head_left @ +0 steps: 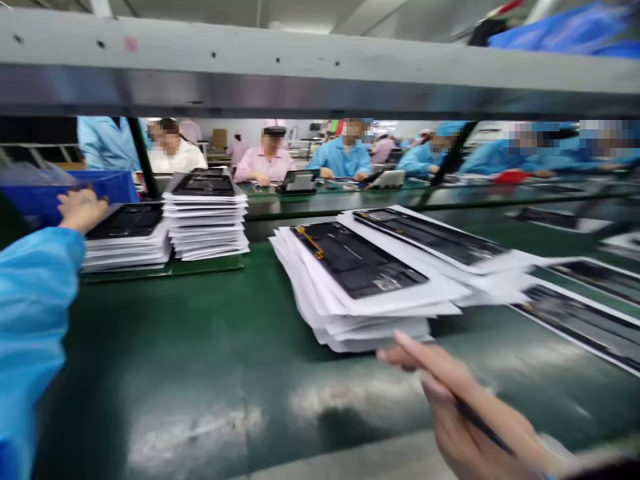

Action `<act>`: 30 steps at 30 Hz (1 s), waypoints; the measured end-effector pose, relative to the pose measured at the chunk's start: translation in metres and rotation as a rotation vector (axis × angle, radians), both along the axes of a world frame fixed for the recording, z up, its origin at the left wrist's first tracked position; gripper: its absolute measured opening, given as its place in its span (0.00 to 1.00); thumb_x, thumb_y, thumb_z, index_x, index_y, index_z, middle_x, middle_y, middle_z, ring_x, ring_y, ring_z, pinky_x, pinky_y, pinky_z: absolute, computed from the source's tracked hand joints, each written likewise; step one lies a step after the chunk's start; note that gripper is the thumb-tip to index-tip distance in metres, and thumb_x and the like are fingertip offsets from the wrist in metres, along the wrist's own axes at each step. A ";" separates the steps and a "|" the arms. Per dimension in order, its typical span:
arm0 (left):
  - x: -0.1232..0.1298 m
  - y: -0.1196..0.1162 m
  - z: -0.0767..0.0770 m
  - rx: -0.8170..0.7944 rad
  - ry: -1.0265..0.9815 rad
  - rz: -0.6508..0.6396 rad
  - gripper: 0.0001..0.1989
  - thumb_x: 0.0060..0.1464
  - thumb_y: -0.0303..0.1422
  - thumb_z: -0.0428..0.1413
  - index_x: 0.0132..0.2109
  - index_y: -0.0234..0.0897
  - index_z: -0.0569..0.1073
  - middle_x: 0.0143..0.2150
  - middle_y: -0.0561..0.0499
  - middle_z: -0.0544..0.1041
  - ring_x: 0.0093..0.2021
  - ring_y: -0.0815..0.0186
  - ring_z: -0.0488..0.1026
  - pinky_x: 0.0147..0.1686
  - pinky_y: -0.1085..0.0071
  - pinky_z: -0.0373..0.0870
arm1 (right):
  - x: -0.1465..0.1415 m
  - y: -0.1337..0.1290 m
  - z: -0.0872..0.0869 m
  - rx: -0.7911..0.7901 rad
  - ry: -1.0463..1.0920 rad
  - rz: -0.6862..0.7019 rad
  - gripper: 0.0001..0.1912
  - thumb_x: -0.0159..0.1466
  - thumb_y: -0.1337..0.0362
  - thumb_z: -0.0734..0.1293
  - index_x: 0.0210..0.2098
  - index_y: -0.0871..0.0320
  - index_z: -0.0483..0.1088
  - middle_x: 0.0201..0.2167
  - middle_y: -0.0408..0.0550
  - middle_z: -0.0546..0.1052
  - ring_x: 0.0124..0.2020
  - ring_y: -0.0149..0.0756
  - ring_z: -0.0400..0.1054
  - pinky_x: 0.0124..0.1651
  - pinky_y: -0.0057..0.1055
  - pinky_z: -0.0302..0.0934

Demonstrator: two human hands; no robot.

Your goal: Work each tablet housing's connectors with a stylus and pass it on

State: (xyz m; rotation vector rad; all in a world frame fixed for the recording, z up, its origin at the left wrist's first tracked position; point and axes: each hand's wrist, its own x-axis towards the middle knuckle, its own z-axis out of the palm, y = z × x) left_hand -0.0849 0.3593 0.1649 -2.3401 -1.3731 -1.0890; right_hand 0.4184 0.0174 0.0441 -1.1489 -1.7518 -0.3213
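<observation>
1. A person's left hand (83, 208), its sleeve (37, 320) bright blue, extends to the far left, fingers partly spread; it is beside a blue bin (117, 185) and over the edge of a low stack of black device panels and white sheets (127, 250); whether it grips or touches anything cannot be told.
2. The right hand (470, 407), blurred, grasps a slim dark tool (483, 427) at lower right; its index finger points toward the central panel stack (370, 327), just beyond.
3. Atop that central stack lies a black panel (360, 259) with an orange flex strip (310, 241); a second stack (500, 290) adjoins it at right, and further panels (590, 320) lie on the green work surface (190, 360).
4. A taller stack (207, 227) rises beside the low one; beyond, co-workers in blue (345, 159), pink (265, 160) and white (177, 155) sit beneath a grey beam (300, 73).
</observation>
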 end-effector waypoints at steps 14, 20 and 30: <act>0.155 -0.152 -0.054 0.179 0.305 -0.335 0.20 0.68 0.34 0.44 0.61 0.38 0.71 0.61 0.43 0.74 0.66 0.52 0.65 0.64 0.52 0.63 | 0.043 0.077 0.070 -0.316 -0.534 0.054 0.16 0.60 0.80 0.59 0.35 0.57 0.74 0.33 0.50 0.76 0.37 0.39 0.65 0.39 0.34 0.62; 0.181 -0.184 -0.077 0.140 0.317 -0.489 0.19 0.67 0.30 0.46 0.60 0.41 0.74 0.59 0.45 0.77 0.63 0.53 0.69 0.61 0.54 0.66 | 0.047 0.080 0.082 -0.397 -0.606 0.129 0.08 0.60 0.71 0.70 0.40 0.56 0.75 0.36 0.48 0.78 0.38 0.39 0.68 0.41 0.34 0.61; 0.241 -0.194 -0.058 -0.739 -0.238 -0.737 0.15 0.61 0.39 0.55 0.49 0.37 0.79 0.47 0.43 0.81 0.46 0.58 0.79 0.51 0.61 0.74 | 0.040 0.087 0.083 -0.303 -0.535 0.171 0.15 0.57 0.78 0.58 0.32 0.55 0.72 0.30 0.47 0.72 0.34 0.38 0.64 0.39 0.32 0.58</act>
